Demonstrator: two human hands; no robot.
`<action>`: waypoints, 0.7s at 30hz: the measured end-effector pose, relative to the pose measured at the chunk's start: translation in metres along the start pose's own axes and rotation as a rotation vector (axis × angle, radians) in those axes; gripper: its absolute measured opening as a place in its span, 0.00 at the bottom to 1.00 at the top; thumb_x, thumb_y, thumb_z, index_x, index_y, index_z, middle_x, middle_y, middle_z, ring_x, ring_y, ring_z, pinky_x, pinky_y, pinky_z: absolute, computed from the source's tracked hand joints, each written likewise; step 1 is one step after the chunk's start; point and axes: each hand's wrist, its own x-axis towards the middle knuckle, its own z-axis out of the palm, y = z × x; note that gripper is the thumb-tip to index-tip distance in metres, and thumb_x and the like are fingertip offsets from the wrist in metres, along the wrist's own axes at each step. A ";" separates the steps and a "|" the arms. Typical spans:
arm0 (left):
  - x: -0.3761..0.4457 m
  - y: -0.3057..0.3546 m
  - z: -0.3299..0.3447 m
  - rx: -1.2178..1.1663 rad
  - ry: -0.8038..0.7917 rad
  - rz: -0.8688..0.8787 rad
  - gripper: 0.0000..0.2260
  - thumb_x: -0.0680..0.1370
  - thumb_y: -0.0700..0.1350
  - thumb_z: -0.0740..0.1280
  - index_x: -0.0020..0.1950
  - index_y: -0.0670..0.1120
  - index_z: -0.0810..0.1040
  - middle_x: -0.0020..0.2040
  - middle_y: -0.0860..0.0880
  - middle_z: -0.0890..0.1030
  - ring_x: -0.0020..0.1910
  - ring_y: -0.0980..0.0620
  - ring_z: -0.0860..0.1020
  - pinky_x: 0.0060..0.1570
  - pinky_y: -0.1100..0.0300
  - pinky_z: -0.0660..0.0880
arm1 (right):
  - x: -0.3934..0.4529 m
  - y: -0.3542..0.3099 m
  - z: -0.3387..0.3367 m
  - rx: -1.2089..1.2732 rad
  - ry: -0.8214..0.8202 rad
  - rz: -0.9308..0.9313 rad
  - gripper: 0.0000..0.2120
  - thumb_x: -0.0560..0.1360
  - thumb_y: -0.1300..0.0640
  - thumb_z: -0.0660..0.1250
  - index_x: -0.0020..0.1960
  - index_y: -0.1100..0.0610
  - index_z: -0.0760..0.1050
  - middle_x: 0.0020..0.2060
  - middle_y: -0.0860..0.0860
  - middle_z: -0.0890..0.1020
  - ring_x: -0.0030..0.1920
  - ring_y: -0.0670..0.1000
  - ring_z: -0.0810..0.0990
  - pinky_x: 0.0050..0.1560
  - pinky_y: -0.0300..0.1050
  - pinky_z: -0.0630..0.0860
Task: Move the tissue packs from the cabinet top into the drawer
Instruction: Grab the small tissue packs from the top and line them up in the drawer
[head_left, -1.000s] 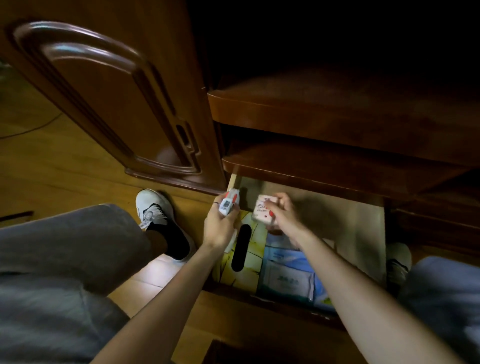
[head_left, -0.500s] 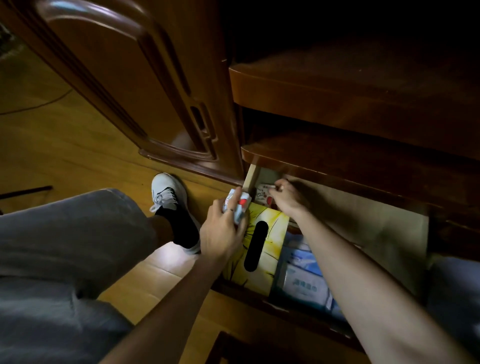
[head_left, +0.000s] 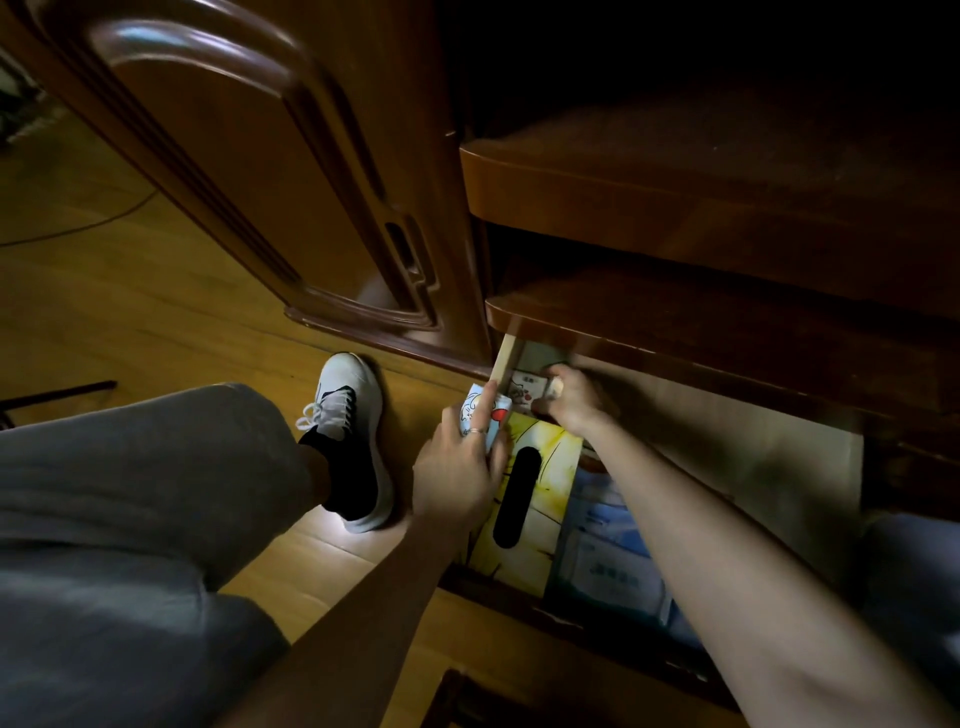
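The bottom drawer (head_left: 506, 356) of a dark wooden cabinet is pulled out. My left hand (head_left: 460, 467) grips a small white and blue tissue pack (head_left: 480, 415) with a red mark, held over the drawer's left wall. My right hand (head_left: 569, 402) reaches into the drawer's far left corner and holds a second small pack (head_left: 527, 389) with a cartoon print, low inside the drawer. A yellow tissue box (head_left: 543, 478) with a dark oval slot lies in the drawer below both hands.
Blue and white tissue packs (head_left: 613, 566) lie to the right of the yellow box. A shelf edge (head_left: 675, 332) overhangs the drawer's back. The open cabinet door (head_left: 270, 182) stands at left. My grey trouser leg (head_left: 135, 467) and white shoe (head_left: 348, 410) are on the wooden floor.
My right hand has pushed its pack deeper into the drawer's far left corner. My left hand with its pack has shifted a little toward the drawer's left wall.
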 end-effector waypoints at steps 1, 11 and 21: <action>0.000 0.000 0.001 0.003 -0.003 -0.007 0.29 0.81 0.60 0.55 0.82 0.60 0.51 0.55 0.49 0.72 0.40 0.51 0.75 0.31 0.61 0.67 | -0.001 0.001 -0.001 0.049 0.021 0.028 0.29 0.77 0.63 0.71 0.76 0.59 0.67 0.70 0.57 0.74 0.70 0.58 0.73 0.65 0.47 0.71; 0.000 0.001 0.000 -0.030 -0.036 -0.018 0.29 0.81 0.61 0.53 0.81 0.60 0.50 0.56 0.47 0.72 0.43 0.53 0.73 0.35 0.58 0.76 | -0.016 0.043 -0.027 0.397 0.150 0.128 0.20 0.85 0.51 0.56 0.76 0.51 0.67 0.71 0.58 0.71 0.67 0.58 0.74 0.70 0.60 0.71; 0.000 0.002 -0.002 -0.024 -0.014 -0.018 0.29 0.81 0.60 0.54 0.81 0.59 0.51 0.53 0.47 0.72 0.40 0.50 0.75 0.32 0.54 0.78 | -0.012 0.040 -0.008 0.295 0.194 0.062 0.21 0.73 0.58 0.76 0.64 0.52 0.75 0.56 0.50 0.80 0.58 0.54 0.79 0.54 0.50 0.79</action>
